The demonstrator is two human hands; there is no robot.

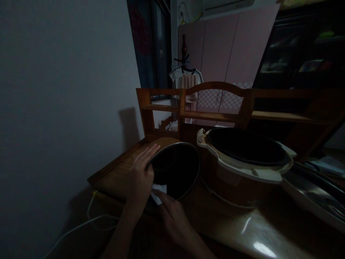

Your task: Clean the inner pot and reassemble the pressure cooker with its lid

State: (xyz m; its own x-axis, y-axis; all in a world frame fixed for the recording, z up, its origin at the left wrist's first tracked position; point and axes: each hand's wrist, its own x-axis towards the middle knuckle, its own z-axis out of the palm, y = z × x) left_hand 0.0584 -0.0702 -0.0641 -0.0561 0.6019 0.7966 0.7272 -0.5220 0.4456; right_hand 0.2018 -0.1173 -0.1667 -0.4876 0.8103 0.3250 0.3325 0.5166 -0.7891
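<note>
A dark-lined, round cooking pot lies tilted toward me on the wooden desk, its mouth facing me. My left hand grips it at the left of its rim, fingers stretched along the outside and thumb at the edge. In my right hand is a folded white tissue, pressed against the lower left of the pot's rim. To the right stands a large, lidless cooker body with a brown side, a pale rim and a black interior.
A low wooden shelf runs along the back of the desk. At the right lies a shiny, lid-like piece. A white cord hangs at the left, near the wall. Pink wardrobe doors are beyond.
</note>
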